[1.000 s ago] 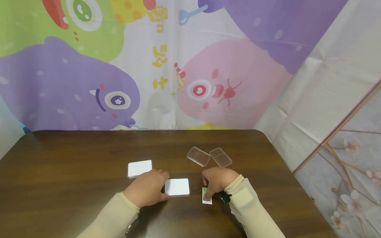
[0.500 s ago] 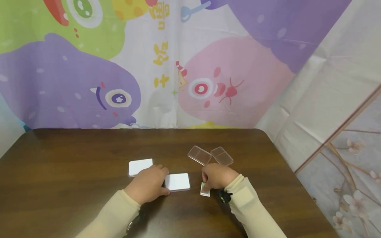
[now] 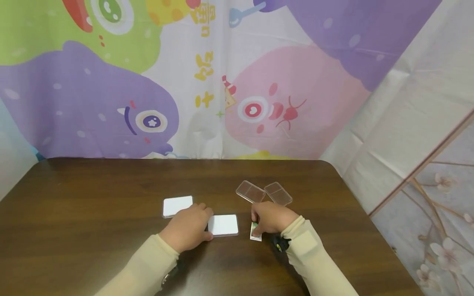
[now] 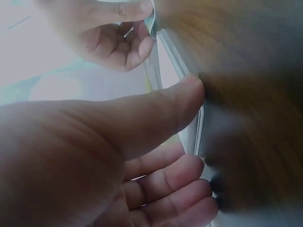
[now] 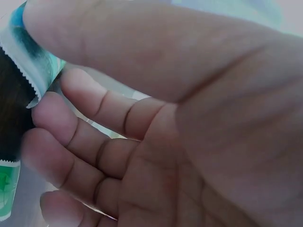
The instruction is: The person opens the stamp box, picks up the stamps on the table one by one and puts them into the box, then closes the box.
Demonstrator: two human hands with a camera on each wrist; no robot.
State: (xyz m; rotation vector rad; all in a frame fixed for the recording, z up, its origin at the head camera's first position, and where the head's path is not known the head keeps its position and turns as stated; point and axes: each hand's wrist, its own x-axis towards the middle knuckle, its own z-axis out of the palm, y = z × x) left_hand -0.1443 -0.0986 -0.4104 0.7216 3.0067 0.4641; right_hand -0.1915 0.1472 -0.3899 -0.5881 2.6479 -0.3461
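In the head view my left hand (image 3: pixel 189 226) grips the left end of a flat clear case (image 3: pixel 223 225) with a white insert. Thumb and fingers lie along opposite edges of that case, as the left wrist view shows. To its right, my right hand (image 3: pixel 272 218) pinches a small postage stamp (image 3: pixel 256 237) with a white border. Up close in the right wrist view, the stamp (image 5: pixel 29 49) bends under the thumb and has a toothed edge. A second green piece with a toothed edge (image 5: pixel 7 189) shows at the lower left there.
Behind my left hand lies another clear case (image 3: pixel 177 205) with a white insert. Two transparent covers (image 3: pixel 250 191) touch or nearly touch beyond my right hand. The brown table (image 3: pixel 92 230) meets a cartoon-printed cloth (image 3: pixel 200 135) at its far edge.
The stamp and my right hand have shifted slightly away from me, and the stamp is a little closer to the gripped case. That case has also moved slightly farther off with my left hand.
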